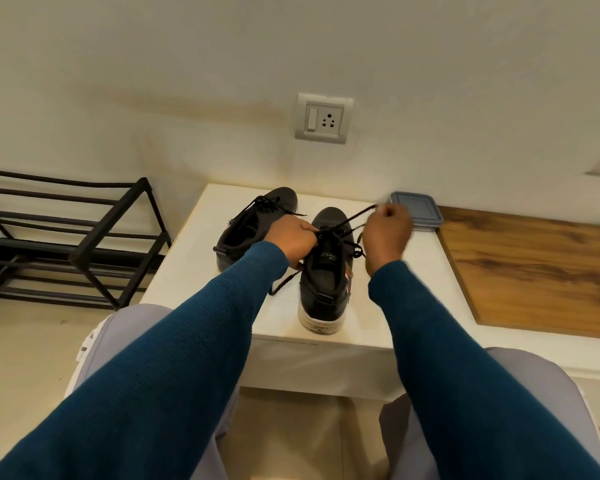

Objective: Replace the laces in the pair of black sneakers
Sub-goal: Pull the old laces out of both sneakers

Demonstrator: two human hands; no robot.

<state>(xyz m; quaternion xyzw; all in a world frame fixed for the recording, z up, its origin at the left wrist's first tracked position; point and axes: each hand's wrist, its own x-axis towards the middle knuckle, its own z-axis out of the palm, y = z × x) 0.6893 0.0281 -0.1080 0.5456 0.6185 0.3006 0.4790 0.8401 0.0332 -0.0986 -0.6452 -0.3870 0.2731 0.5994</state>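
The near sneaker on the counter seems half-done: left hand pinches its lace at the eyelets, right hand grips a strand drawn toward one o'clock. The other sneaker, at ten o'clock, lies loosely laced.

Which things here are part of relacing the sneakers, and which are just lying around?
In the job: near sneaker, far sneaker, black lace, left hand, right hand.
Lying about: grey lidded box, black shoe rack, wall socket.
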